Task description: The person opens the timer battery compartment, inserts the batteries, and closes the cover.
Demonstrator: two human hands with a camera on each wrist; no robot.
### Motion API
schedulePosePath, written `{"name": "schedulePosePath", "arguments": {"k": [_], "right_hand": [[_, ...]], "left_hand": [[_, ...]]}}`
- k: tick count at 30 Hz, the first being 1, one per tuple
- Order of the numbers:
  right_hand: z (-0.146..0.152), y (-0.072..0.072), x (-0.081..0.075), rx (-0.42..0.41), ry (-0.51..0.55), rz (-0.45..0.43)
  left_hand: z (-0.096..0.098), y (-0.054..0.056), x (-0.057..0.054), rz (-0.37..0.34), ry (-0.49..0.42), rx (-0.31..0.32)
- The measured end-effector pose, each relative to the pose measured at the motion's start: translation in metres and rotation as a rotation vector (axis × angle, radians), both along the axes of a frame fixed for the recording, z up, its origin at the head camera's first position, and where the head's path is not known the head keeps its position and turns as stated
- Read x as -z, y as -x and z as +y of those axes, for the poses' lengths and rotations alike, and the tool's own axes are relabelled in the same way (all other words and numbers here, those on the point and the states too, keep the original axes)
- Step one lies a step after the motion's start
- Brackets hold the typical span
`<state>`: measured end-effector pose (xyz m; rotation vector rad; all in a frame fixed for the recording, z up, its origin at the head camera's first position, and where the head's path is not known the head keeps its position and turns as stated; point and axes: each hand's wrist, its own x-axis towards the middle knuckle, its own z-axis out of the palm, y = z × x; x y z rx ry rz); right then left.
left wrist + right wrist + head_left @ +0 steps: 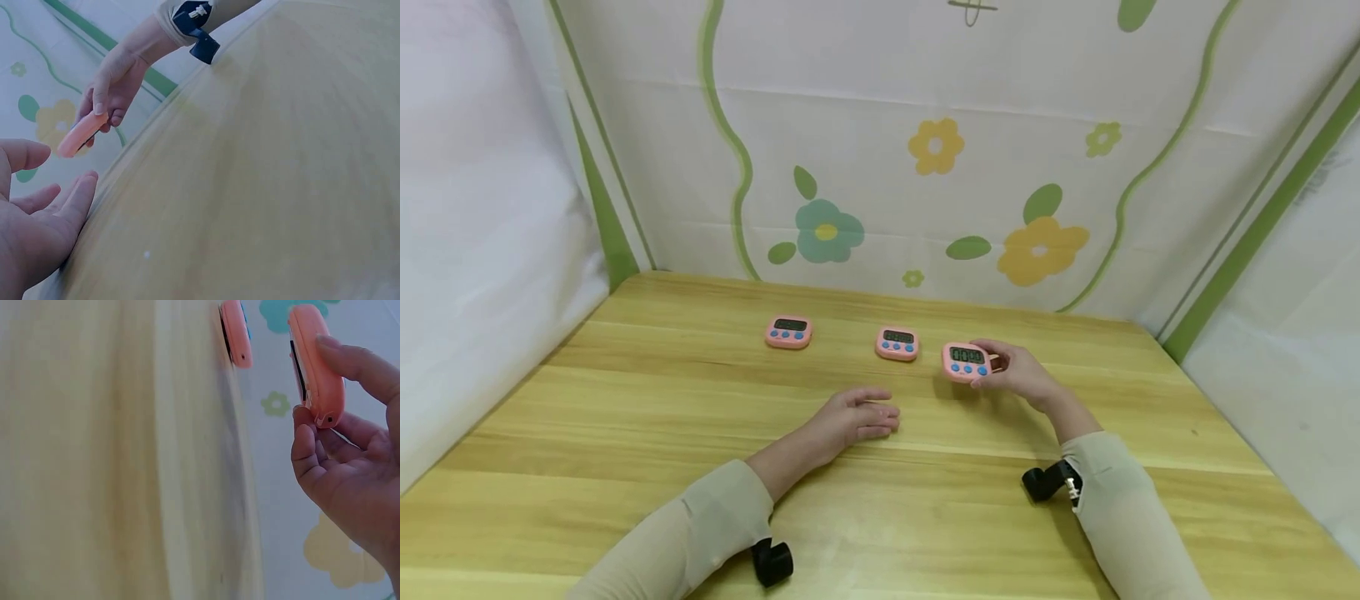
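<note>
In the head view my right hand (pixel 1017 375) grips a pink digital timer (pixel 957 375) by its right side, tilted up over the table with its dark display and blue buttons facing me. The right wrist view shows the same timer (pixel 317 369) between thumb and fingers, clear of the wooden surface. A second pink timer (pixel 897 343) lies on the table just left of the held one. Further left rests a third pink timer (pixel 788 332). My left hand (pixel 856 419) lies low at the table's middle with relaxed fingers, holding nothing.
The wooden table (pixel 625 417) ends at the back against a white curtain (pixel 880 167) printed with flowers and green vines. White cloth (pixel 475 208) hangs along the left side and more hangs on the right. A black wrist camera (pixel 772 562) sits under the left sleeve.
</note>
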<state>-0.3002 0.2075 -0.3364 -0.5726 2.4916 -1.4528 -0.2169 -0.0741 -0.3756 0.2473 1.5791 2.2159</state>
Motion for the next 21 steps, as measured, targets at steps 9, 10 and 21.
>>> {"name": "schedulePosePath", "arguments": {"k": [9,10,21], "right_hand": [[0.025,0.019,0.006,0.077,-0.019,-0.046],[0.027,0.021,0.008,0.081,-0.026,-0.048],[0.049,0.040,0.019,0.122,-0.141,-0.064]], "left_hand": [[0.000,-0.001,0.001,-0.001,-0.001,0.011],[0.000,-0.001,0.000,0.001,0.001,0.012],[0.000,-0.003,-0.001,0.017,-0.001,0.038]]}}
